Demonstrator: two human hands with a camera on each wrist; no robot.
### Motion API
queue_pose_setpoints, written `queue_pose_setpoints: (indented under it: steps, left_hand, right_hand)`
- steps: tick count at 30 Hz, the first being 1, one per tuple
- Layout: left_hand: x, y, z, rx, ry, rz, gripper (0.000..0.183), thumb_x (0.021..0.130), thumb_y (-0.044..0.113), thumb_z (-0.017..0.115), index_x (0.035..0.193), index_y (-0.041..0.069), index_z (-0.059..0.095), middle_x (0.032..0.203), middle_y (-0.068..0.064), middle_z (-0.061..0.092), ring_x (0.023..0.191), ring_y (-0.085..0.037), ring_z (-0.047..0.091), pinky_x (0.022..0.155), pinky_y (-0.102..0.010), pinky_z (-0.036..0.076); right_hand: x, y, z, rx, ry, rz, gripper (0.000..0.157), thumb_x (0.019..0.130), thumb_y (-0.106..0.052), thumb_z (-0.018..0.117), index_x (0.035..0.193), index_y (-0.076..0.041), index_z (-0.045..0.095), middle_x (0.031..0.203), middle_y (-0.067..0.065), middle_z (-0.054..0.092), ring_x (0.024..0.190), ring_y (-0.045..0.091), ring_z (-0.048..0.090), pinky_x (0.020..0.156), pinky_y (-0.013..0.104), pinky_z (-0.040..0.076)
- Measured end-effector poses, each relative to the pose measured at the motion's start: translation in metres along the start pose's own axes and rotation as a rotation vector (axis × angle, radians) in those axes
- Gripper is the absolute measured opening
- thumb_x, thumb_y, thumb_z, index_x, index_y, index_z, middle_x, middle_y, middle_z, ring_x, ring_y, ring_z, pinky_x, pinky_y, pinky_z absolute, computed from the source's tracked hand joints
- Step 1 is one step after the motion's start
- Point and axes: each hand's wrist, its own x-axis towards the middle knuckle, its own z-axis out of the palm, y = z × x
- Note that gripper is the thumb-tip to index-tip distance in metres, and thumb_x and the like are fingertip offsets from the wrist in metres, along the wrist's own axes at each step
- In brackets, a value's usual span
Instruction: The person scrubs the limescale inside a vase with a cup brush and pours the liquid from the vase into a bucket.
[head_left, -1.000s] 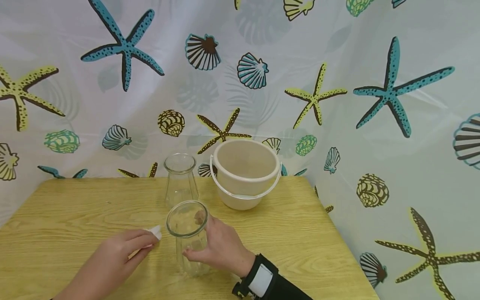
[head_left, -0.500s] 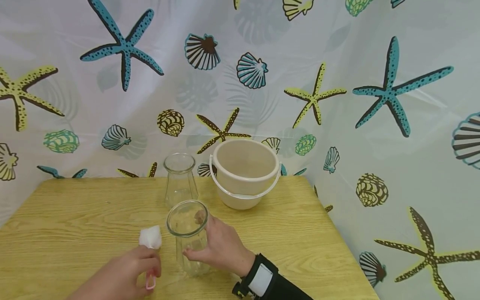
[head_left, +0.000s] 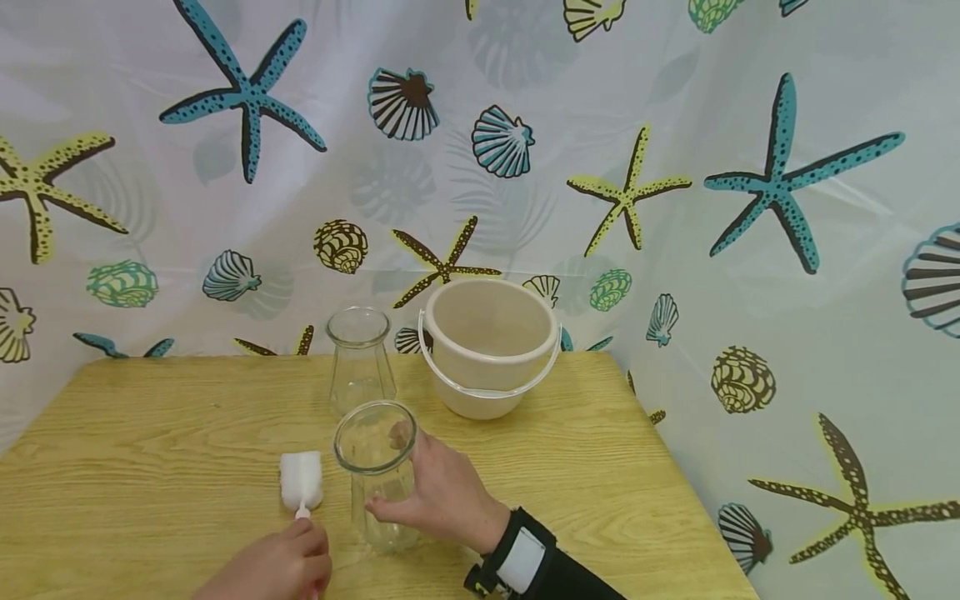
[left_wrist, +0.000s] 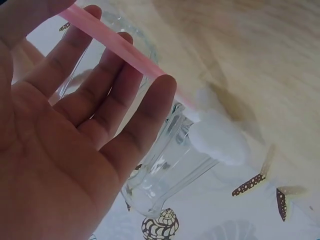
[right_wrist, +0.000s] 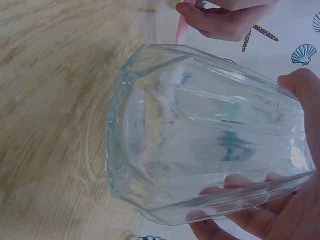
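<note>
In the head view my left hand (head_left: 273, 567) holds a sponge brush (head_left: 302, 481), its white sponge head pointing away from me, left of the near vase. The left wrist view shows its pink handle (left_wrist: 120, 45) lying across my fingers, with the white head (left_wrist: 218, 136) beyond them. My right hand (head_left: 450, 496) grips a clear glass vase (head_left: 369, 504) around its right side, thumb in front and fingers behind. This vase is upright, mouth up, and its faceted body (right_wrist: 210, 120) fills the right wrist view. Whether its base touches the table is unclear.
A second clear glass vase (head_left: 360, 371) stands just behind the gripped one. To its right is a cream bucket (head_left: 480, 379) with a white handle lowered at the front. The wooden table (head_left: 150, 450) ends at a curtain (head_left: 525, 225) printed with starfish and shells.
The left hand has drawn back toward me and turned, bringing the brush's white head and handle into sight, head outward. The right hand and its vase have stayed put.
</note>
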Motion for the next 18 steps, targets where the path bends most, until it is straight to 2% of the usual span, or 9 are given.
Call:
queue_pose_setpoints:
  steps: [5,12,16,18]
  left_hand:
    - [-0.005,-0.001,0.010,0.041,0.001,0.022,0.026,0.069,0.037,0.074,0.060,0.025,0.053,0.073,0.015,0.043,0.068,-0.003,0.035,0.055,-0.011,0.031]
    - [-0.010,-0.002,0.016,-0.032,-0.036,0.025,0.025,0.082,0.036,0.068,0.064,0.025,0.057,0.072,0.016,0.045,0.066,-0.001,0.035,0.054,-0.010,0.030]
    - [-0.005,-0.001,0.006,-0.136,-0.043,-0.059,0.014,0.082,0.031,0.071,0.074,0.021,0.064,0.077,0.013,0.051,0.068,-0.001,0.040,0.056,-0.015,0.038]
    - [0.001,0.001,-0.002,-0.178,-0.039,-0.162,0.013,0.079,0.027,0.074,0.084,0.018,0.066,0.084,0.011,0.055,0.074,-0.004,0.045,0.059,-0.022,0.046]
  right_hand:
    - [0.000,0.000,0.000,0.011,0.001,-0.003,0.077,0.072,-0.061,0.067,0.129,-0.017,0.039,0.112,-0.001,0.060,0.092,0.009,0.056,0.064,0.026,0.051]
    - [0.000,-0.001,-0.001,0.014,-0.001,0.008,0.077,0.072,-0.061,0.067,0.129,-0.017,0.039,0.113,-0.002,0.060,0.093,0.009,0.057,0.064,0.028,0.052]
    - [0.000,-0.001,-0.001,0.022,-0.006,0.010,0.079,0.071,-0.061,0.068,0.131,-0.018,0.038,0.115,0.000,0.060,0.094,0.006,0.055,0.065,0.027,0.052]
    - [0.000,-0.001,-0.001,0.023,-0.005,0.007,0.080,0.071,-0.061,0.069,0.131,-0.018,0.038,0.115,0.000,0.060,0.094,0.005,0.055,0.064,0.027,0.052]
